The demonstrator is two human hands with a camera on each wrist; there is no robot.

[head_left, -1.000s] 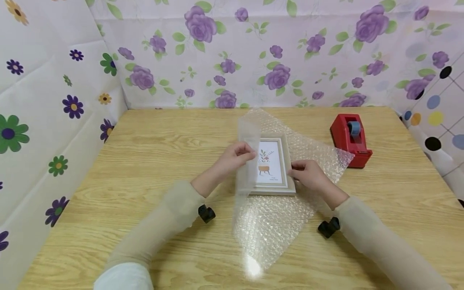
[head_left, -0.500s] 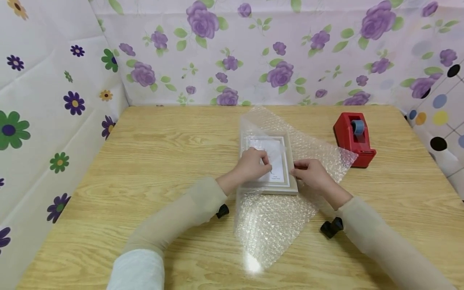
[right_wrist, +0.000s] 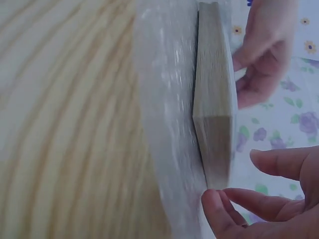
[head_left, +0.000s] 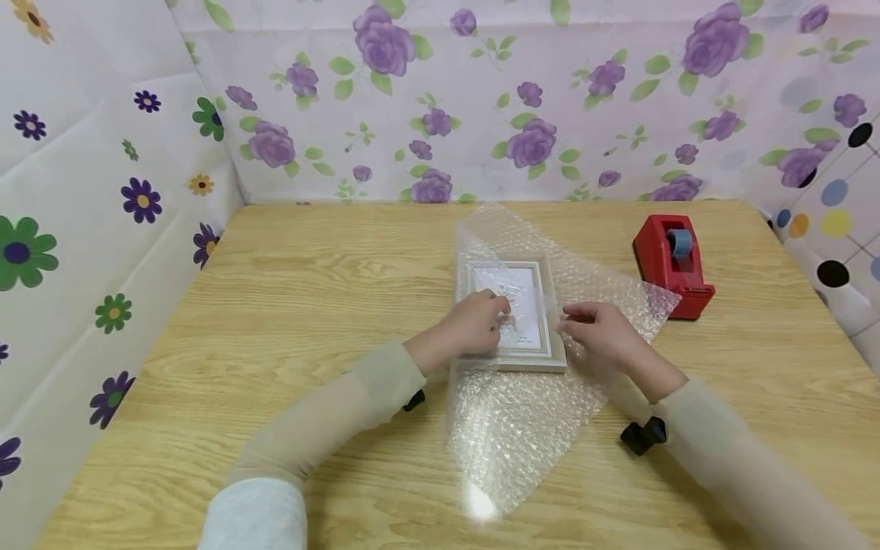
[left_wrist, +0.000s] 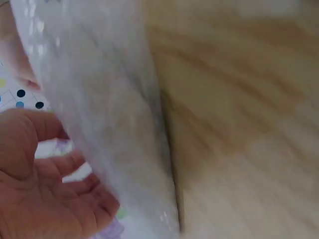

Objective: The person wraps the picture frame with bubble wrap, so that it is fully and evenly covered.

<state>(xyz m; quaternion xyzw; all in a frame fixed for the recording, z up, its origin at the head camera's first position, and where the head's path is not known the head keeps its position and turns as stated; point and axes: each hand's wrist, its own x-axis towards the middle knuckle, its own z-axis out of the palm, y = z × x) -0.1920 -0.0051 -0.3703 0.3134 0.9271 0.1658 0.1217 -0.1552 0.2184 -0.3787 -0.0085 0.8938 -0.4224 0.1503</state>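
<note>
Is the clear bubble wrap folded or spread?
Partly folded: the clear bubble wrap lies under and partly over the beige rectangular picture frame.

A red tape dispenser [head_left: 677,276] stands on a wood-grain table [head_left: 330,283].

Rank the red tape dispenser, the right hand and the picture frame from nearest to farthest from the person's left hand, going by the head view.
1. Picture frame: nearest, with the left hand over its left part.
2. Right hand: across the frame, by its right edge.
3. Red tape dispenser: farthest, off to the right and farther back.
</note>
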